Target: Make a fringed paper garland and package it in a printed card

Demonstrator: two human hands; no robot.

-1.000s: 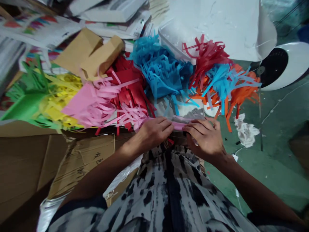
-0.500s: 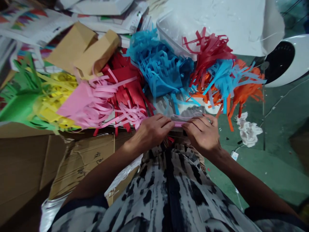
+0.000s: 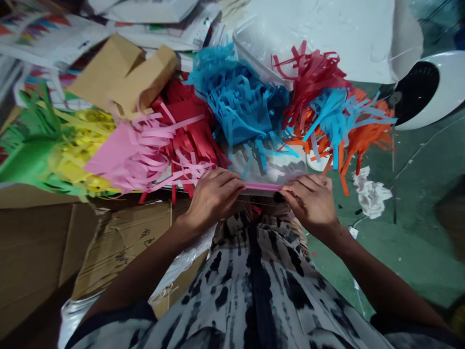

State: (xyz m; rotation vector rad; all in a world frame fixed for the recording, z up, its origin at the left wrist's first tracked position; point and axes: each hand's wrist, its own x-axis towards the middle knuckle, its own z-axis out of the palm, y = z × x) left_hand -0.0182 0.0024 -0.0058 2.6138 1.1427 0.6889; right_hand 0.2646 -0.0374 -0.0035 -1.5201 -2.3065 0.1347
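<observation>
My left hand (image 3: 214, 196) and my right hand (image 3: 312, 201) pinch a narrow pink paper strip (image 3: 262, 186) pulled straight between them. The strip lies along the near edge of a clear plastic sheet (image 3: 269, 167). Just beyond my hands are heaps of fringed paper: pink (image 3: 127, 155), red (image 3: 191, 135), blue (image 3: 236, 99), dark red (image 3: 312, 80) and orange (image 3: 366, 138). Further left are yellow (image 3: 87, 145) and green (image 3: 32, 160) fringed paper. Folded kraft paper (image 3: 119, 77) rests behind the pink fringe.
A clear plastic tub (image 3: 261, 53) sits behind the blue fringe. Printed sheets (image 3: 47, 43) lie at the top left. Flattened cardboard (image 3: 36, 252) is at lower left. Crumpled white paper (image 3: 370, 194) and a round white-and-black appliance (image 3: 428, 89) lie on the green floor (image 3: 399, 257).
My hands have drawn apart, and more of the pink strip now shows, straight between them. The view has shifted slightly.
</observation>
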